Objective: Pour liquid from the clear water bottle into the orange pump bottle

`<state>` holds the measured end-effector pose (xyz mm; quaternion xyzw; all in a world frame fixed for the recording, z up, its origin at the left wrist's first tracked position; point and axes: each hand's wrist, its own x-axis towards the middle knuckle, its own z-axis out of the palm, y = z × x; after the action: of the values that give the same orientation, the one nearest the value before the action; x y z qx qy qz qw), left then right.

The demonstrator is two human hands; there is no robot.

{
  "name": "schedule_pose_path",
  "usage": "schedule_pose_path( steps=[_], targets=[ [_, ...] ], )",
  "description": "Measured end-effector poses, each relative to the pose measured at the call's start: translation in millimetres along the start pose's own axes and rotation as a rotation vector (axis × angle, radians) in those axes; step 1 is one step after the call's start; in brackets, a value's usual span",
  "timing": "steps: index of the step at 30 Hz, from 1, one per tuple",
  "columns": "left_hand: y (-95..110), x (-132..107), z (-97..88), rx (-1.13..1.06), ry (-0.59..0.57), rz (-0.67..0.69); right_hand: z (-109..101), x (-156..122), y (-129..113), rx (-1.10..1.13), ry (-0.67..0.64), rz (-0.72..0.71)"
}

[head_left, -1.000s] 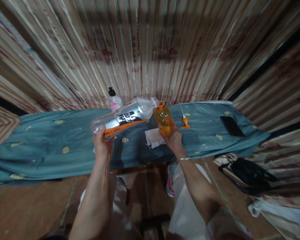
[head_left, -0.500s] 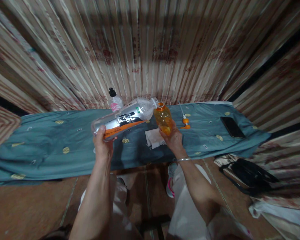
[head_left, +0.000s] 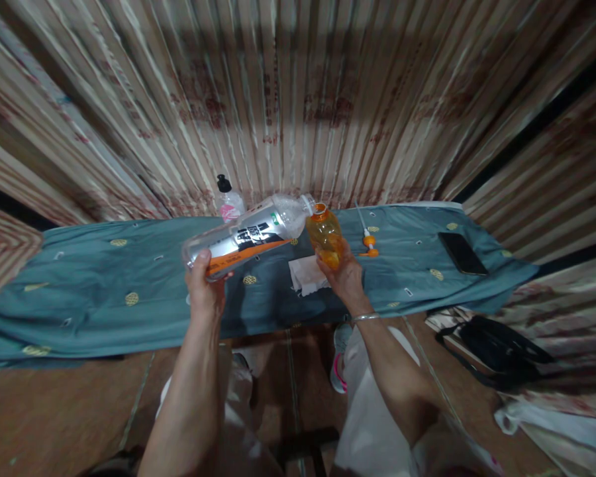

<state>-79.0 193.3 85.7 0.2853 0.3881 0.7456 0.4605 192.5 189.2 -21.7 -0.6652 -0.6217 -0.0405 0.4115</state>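
Note:
My left hand (head_left: 206,281) is closed round the base of a large clear plastic bottle (head_left: 251,235) with a silver and orange label. That bottle is tilted, its neck pointing right toward the mouth of a small orange see-through bottle (head_left: 324,232). My right hand (head_left: 342,268) grips the orange bottle near its bottom and holds it almost upright, leaning slightly left. The two mouths are very close; whether they touch I cannot tell. An orange and white pump top (head_left: 370,244) with a clear tube lies to the right. Below the bottles is a folded white cloth or tissue (head_left: 308,275).
A clear bottle with a black pump top (head_left: 230,204) stands behind the large bottle. A black phone (head_left: 461,253) lies at the right on the teal cloth (head_left: 94,285) covering the bench. Striped curtains (head_left: 288,99) hang behind. A black bag (head_left: 496,348) is at the lower right.

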Motion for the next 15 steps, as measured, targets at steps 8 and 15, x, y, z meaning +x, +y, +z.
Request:
schedule_pose_path(
  steps=[8,15],
  targets=[
    [0.4,-0.3,1.8,-0.014,-0.001,0.005,-0.2,0.1,0.0,0.007,-0.007,-0.009],
    [-0.9,0.6,0.9,-0.009,0.006,-0.004,-2.4,0.0,-1.7,0.004,-0.029,0.016]
  ],
)
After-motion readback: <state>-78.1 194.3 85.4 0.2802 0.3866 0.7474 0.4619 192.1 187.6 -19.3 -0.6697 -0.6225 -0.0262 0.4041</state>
